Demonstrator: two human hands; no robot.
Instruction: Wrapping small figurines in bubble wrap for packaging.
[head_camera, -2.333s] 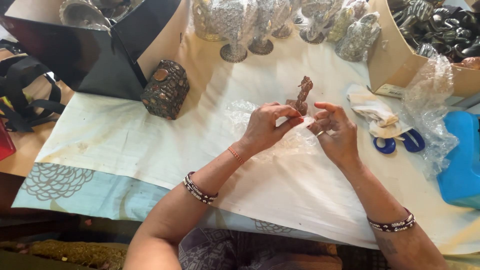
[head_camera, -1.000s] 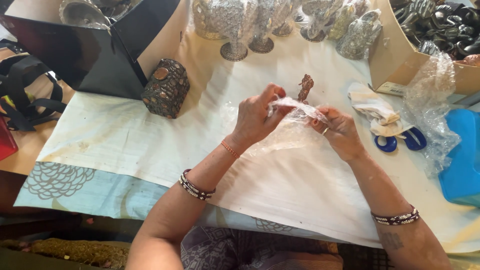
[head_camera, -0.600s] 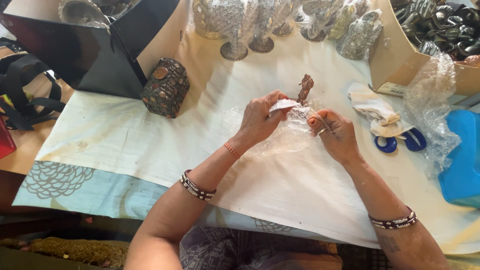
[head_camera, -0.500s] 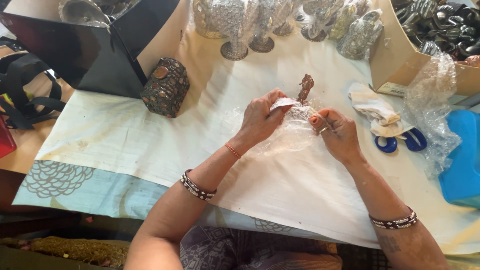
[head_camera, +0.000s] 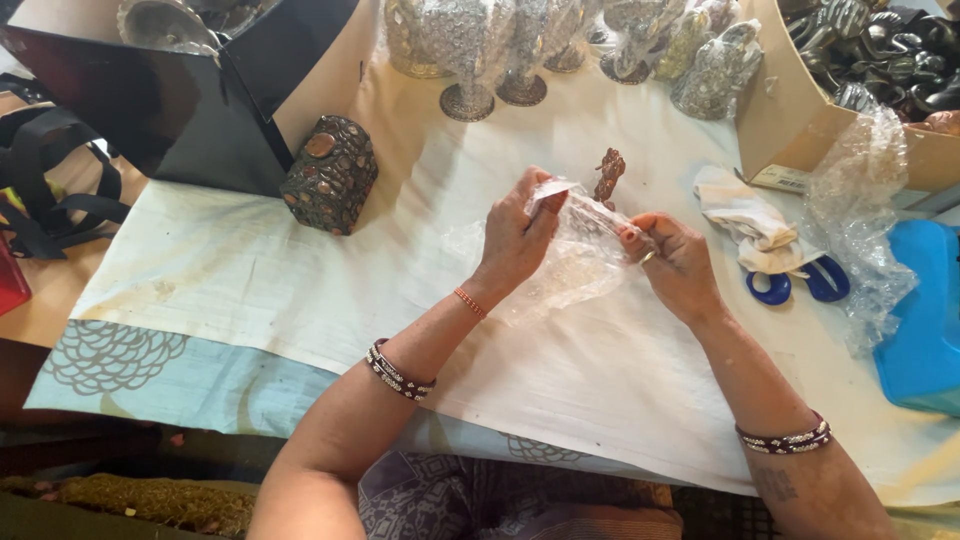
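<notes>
1. Left hand (head_camera: 515, 235) grip: pinches the top edge of the bubble wrap (head_camera: 570, 255).
2. Right hand (head_camera: 675, 262) grip: clamps its opposite edge.
3. Wrap position: above the bench (head_camera: 250, 270), before the brown figurine (head_camera: 609, 174).

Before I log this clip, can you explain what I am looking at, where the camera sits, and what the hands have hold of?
The one picture comes from a camera on a person's head, looking down at their own bare hands; there is no machine. The left hand and right hand both grip a sheet of clear bubble wrap above a cloth-covered table. Just behind it stands a small brown figurine. Also on the table: a jewelled box, wrapped silver ornaments, blue-handled scissors under a white rag, and a cardboard box.
</notes>
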